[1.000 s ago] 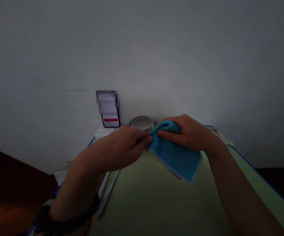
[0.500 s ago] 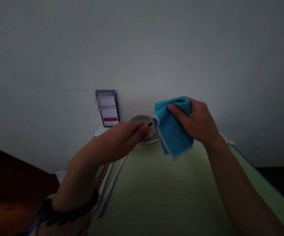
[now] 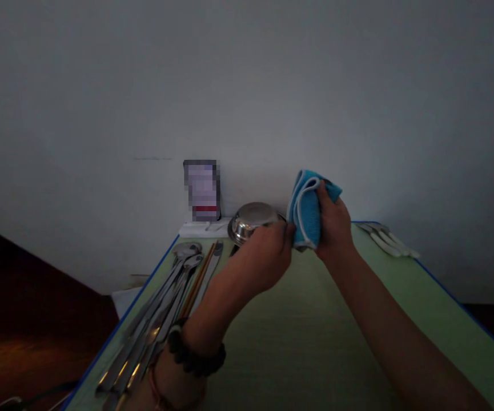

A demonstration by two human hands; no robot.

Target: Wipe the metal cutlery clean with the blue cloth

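My right hand point(image 3: 336, 222) is closed around a folded blue cloth point(image 3: 309, 211) with pale edging, raised above the far part of the table. My left hand point(image 3: 268, 251) is closed with bent fingers right at the cloth's left lower edge. Whatever its fingers pinch is mostly hidden by the hand and the cloth. A small dark piece shows at the cloth's upper right, too small to name. Behind my left hand a shiny metal bowl point(image 3: 255, 214) sits, apparently upside down, near the wall.
Along the table's left side lie several long-handled metal spoons point(image 3: 187, 254), wooden chopsticks point(image 3: 199, 279) and a table knife point(image 3: 212, 265). White-handled forks point(image 3: 386, 240) lie at the far right edge. A phone point(image 3: 204, 194) leans upright by the wall point(image 3: 247, 85). The green table point(image 3: 298, 342) has blue edging.
My left hand has moved right and its fingers have curled in against the cloth. The cloth has turned in my right hand. The view has shifted, uncovering the bowl and the cutlery.
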